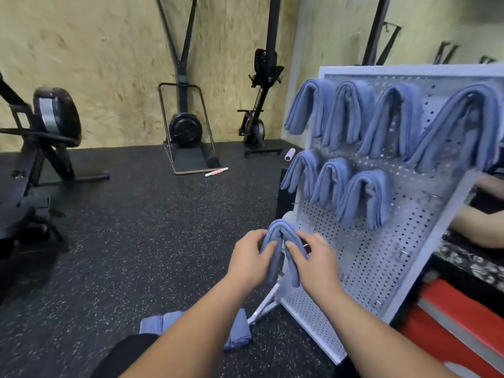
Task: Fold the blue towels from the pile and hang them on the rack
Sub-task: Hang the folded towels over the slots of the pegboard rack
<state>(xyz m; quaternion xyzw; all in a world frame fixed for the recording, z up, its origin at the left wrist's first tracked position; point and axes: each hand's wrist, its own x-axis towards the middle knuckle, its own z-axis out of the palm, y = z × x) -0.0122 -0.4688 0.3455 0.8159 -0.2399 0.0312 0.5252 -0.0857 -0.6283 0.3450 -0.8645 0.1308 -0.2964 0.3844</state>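
Observation:
A white pegboard rack (362, 263) leans on the floor to my right. Several folded blue towels (351, 115) hang over its pegs in two rows. Low on the rack's left edge, another folded blue towel (282, 233) drapes over a peg. My left hand (249, 261) grips its left half, thumb on the front. My right hand (313, 261) holds its right half, thumb pressing the fold. The remaining pile of blue towels (234, 331) lies on the floor under my forearms, partly hidden.
Black speckled rubber floor (141, 236) spreads to the left. Rowing and ski machines (185, 129) stand along the back wall, with a pink-white roller stick (216, 171) near them. Red boxes (458, 323) and another person's arms (480, 227) sit behind the rack at right.

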